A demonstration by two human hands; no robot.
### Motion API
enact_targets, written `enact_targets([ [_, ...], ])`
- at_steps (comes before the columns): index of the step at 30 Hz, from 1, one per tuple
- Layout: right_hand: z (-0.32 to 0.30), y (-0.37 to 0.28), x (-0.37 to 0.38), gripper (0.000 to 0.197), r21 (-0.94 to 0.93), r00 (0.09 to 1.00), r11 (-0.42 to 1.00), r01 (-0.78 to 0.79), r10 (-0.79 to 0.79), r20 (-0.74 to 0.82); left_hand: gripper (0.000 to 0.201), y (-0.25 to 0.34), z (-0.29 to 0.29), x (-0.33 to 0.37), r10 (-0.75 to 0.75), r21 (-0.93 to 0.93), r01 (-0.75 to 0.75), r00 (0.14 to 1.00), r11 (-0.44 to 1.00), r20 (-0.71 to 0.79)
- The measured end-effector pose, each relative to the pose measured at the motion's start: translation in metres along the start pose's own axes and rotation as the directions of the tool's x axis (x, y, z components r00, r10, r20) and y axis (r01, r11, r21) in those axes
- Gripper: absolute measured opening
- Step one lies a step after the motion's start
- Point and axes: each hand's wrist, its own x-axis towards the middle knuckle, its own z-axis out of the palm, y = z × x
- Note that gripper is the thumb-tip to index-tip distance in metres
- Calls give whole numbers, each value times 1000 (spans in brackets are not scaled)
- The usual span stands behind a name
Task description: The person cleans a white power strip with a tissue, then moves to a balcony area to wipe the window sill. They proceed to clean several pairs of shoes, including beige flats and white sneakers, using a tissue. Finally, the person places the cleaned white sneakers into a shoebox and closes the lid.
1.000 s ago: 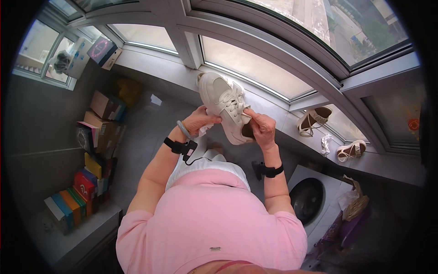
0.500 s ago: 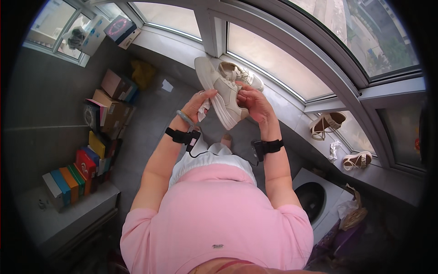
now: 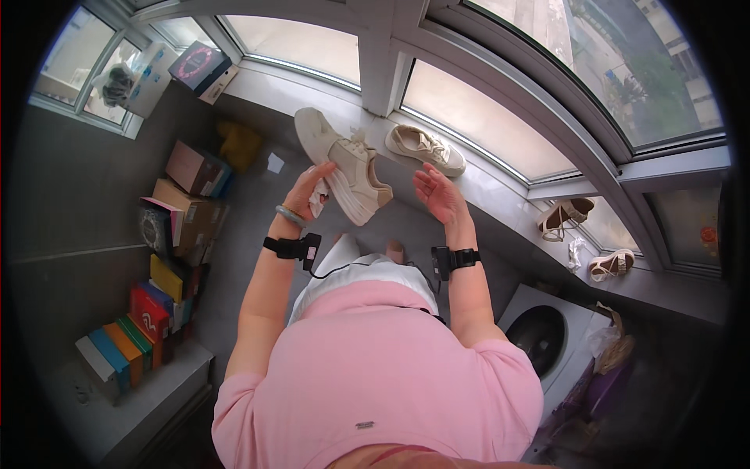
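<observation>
A cream lace-up sneaker [image 3: 348, 173] is held up in my left hand [image 3: 303, 192], its thick sole facing down and left and its toe pointing away. My thumb lies against the side of the sole, and a crumpled white tissue [image 3: 316, 198] is also caught in that hand. To the right of the sneaker, my right hand [image 3: 440, 195] is in the air, palm turned up and fingers stretched out, with nothing in it. Just beyond its fingertips, a matching sneaker [image 3: 428, 149] rests on the window ledge [image 3: 500, 190].
Along the ledge at right sit brown strappy sandals [image 3: 564, 219], another sandal [image 3: 612, 266] and crumpled paper [image 3: 576, 255]. A front-loading washing machine [image 3: 547, 336] stands at lower right. Books [image 3: 125, 344] and boxes [image 3: 183, 211] are stacked at left; a carton [image 3: 201, 66] sits on the far ledge.
My right hand has let go of the sneaker and drawn back to the right, opening. With the left hand, the sneaker has shifted slightly left, away from the one on the ledge.
</observation>
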Motion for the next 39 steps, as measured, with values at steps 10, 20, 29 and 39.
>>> enact_targets([
  [10, -5, 43, 77, 64, 352, 952, 929, -116, 205, -226, 31, 30, -45, -7, 70, -24, -70, 997, 997, -8],
  [20, 7, 27, 154, 44, 219, 844, 971, -93, 193, -500, 34, 47, -54, -9, -35, -591, 66, 997, 804, 64],
  [29, -21, 52, 157, 18, 67, 897, 994, -85, 106, -428, 32, 35, -61, -13, 24, -537, -132, 979, 833, -203],
  [39, 16, 56, 104, 31, -610, 982, 778, -148, 188, 2, 30, 19, -75, -57, 217, -253, -348, 876, 903, -431],
])
